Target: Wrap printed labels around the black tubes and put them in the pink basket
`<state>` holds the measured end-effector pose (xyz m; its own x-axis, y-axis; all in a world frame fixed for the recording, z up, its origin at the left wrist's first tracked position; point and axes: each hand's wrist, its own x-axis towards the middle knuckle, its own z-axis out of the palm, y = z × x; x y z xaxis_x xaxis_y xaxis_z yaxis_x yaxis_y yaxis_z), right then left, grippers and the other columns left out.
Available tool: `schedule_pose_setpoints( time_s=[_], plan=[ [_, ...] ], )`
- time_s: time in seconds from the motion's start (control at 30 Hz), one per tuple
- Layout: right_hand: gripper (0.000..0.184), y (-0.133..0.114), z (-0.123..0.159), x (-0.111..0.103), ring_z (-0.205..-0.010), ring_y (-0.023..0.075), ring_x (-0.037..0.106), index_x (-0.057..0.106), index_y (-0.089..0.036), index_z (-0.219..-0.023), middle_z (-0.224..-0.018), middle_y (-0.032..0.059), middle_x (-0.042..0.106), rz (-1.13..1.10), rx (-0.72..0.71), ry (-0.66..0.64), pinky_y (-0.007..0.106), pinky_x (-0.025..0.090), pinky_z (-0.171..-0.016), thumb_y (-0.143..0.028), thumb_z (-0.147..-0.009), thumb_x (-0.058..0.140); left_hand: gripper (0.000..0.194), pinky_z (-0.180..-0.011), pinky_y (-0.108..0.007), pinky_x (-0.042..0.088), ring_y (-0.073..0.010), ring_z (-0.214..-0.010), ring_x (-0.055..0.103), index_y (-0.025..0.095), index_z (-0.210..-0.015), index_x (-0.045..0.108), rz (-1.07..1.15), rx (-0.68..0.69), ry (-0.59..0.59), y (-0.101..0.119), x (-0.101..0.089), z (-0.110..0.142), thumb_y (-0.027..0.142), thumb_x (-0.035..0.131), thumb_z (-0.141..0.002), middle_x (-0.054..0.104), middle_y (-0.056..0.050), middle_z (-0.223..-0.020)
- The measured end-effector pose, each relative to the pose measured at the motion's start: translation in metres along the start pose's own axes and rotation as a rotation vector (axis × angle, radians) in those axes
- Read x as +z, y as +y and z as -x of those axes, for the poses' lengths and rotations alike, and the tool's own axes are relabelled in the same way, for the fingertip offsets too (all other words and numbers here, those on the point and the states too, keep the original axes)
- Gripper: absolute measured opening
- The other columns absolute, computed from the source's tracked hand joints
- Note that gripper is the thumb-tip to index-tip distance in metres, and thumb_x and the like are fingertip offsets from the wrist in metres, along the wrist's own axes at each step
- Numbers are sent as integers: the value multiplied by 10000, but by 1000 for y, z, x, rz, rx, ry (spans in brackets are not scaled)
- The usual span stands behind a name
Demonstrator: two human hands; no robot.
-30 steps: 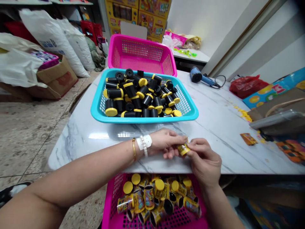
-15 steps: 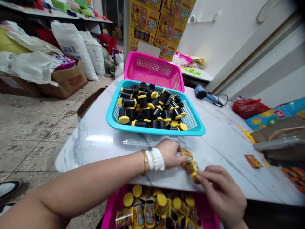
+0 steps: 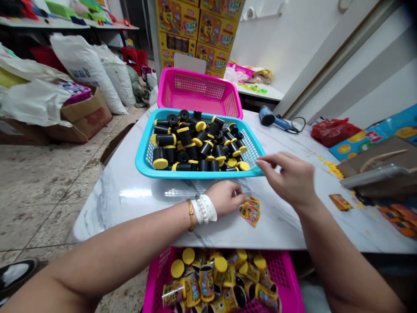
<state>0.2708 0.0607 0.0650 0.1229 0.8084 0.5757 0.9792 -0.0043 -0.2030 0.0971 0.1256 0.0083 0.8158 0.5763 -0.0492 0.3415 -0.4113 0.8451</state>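
Several flat yellow-orange printed labels lie fanned out on the tabletop. My left hand has its fingers curled and its thumb and fingertips closed on the near corner of the fan. Raised above the table, my right hand is at the right front corner of the blue basket. Its thumb and forefinger come together, and nothing shows between them. Black cylinders with yellow caps fill that basket. Below the table edge, a pink basket holds yellow-labelled cylinders, some showing dark open ends.
A second pink basket stands behind the blue one. To the right are a blue heat gun with a cord, a red plastic bag and an orange packet. Yellow printed boxes are stacked behind; white sacks stand left.
My right hand has moved from the labels up to the blue basket's corner, and the yellow-wrapped cylinder it held is gone from it. My left hand stays by the labels.
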Motion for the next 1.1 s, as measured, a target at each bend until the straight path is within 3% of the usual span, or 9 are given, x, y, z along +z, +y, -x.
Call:
schedule_pose_setpoints(
  time_s=[0.1, 0.2, 0.33, 0.6, 0.7, 0.83, 0.9, 0.97, 1.1],
  plan=[
    [242, -1, -55, 14, -661, 191, 649, 800, -249, -880, -743, 48, 757, 280, -45, -561, 280, 421, -591, -424, -853, 635, 223, -553, -257, 311, -122, -553, 472, 145, -840, 732, 21, 80, 2, 3, -1, 1, 335, 626, -891, 598, 3, -617],
    [251, -6, -83, 28, -695, 228, 665, 802, -240, -906, -768, 73, 756, 394, -114, -765, 301, 418, -596, -423, -753, 726, 222, -559, -253, 327, -117, -545, 468, 137, -845, 735, 7, 141, 2, 2, 0, 2, 334, 647, -896, 600, 3, -603],
    [278, -6, -88, 43, -745, 288, 691, 782, -167, -887, -790, 121, 740, 492, -140, -799, 338, 456, -616, -305, -649, 816, 218, -584, -254, 373, -132, -577, 523, 136, -912, 753, -80, 178, 0, -2, 4, 1, 327, 647, -907, 646, -21, -648],
    [196, 0, -87, 52, -681, 231, 661, 746, -203, -799, -738, 77, 719, 465, -156, -742, 306, 441, -583, -317, -652, 805, 270, -603, -285, 409, -198, -755, 626, 245, -1077, 784, -461, 272, -53, -2, 24, 4, 327, 558, -954, 702, -71, -973],
    [198, -7, -84, 27, -696, 217, 654, 762, -205, -824, -753, 56, 723, 371, -82, -693, 306, 425, -604, -355, -699, 794, 236, -625, -278, 423, -182, -752, 616, 226, -1023, 784, -415, 282, -39, -3, 20, 4, 271, 571, -934, 697, -62, -966],
    [271, 6, -48, -38, -622, 147, 606, 772, -212, -872, -706, 22, 706, 243, -29, -326, 297, 398, -606, -468, -818, 704, 167, -730, -281, 466, -175, -794, 623, 217, -951, 768, -194, 253, 57, -9, 8, 0, 227, 608, -903, 708, -45, -916],
    [355, 24, -19, -61, -533, 129, 554, 779, -237, -812, -644, 23, 690, 188, -36, -254, 297, 379, -537, -580, -804, 687, 148, -729, -283, 465, -168, -768, 620, 203, -941, 746, -126, 262, 82, -10, 6, -2, 205, 602, -904, 718, -39, -883],
    [318, 44, 12, -64, -500, 129, 551, 780, -264, -782, -658, 22, 708, 156, -10, -337, 300, 391, -512, -573, -784, 704, 140, -686, -272, 448, -154, -705, 604, 181, -906, 725, -120, 274, 61, -10, 7, -2, 147, 591, -887, 709, -33, -807],
    [177, 63, 52, -29, -584, 160, 629, 790, -267, -803, -752, 22, 734, 204, 80, -562, 304, 438, -578, -406, -814, 680, 152, -655, -254, 442, -145, -675, 607, 162, -835, 707, -153, 272, 36, -8, 13, -2, 80, 580, -850, 700, -30, -745]
  ],
)
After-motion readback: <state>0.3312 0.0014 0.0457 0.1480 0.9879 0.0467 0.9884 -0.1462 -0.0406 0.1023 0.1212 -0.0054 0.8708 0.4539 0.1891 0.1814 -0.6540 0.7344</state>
